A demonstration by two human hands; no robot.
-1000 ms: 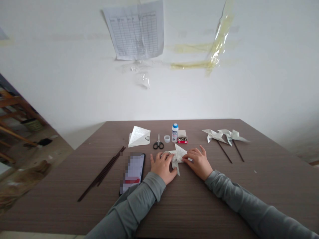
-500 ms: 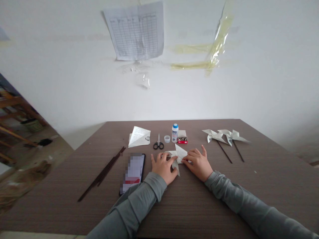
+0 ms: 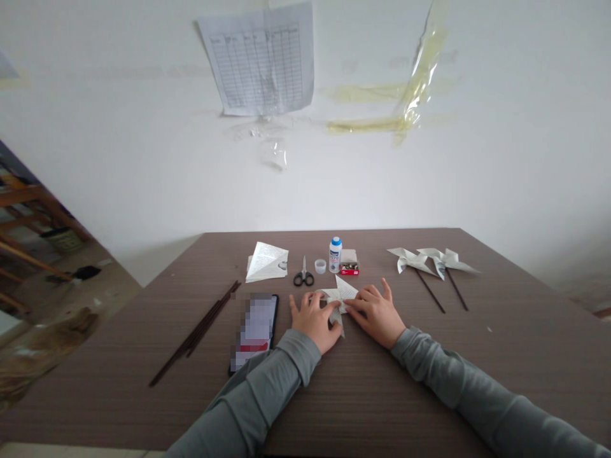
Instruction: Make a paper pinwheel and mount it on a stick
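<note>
A paper pinwheel (image 3: 344, 289) made of printed paper lies on the table in front of me, its blades partly covered by my fingers. My left hand (image 3: 315, 318) presses on its left side, fingertips near the centre and thumb by the lower blade. From the right, my right hand (image 3: 377, 313) holds the folded paper down at the middle with thumb and index finger, its little finger raised. Just behind the pinwheel stand a white glue bottle (image 3: 335, 257) with a blue cap and a small red box (image 3: 350, 270) of metal pins.
Black-handled scissors (image 3: 303, 277) and a small clear cup (image 3: 320, 266) lie behind my left hand. Folded papers (image 3: 267, 262), dark sticks (image 3: 195, 334) and a phone (image 3: 254, 334) are on the left. Two pinwheels on sticks (image 3: 432, 292) lie at right.
My right hand has shifted slightly left, bringing its fingertips and the right-hand paper blade in to the pinwheel's centre. My left hand stays almost still.
</note>
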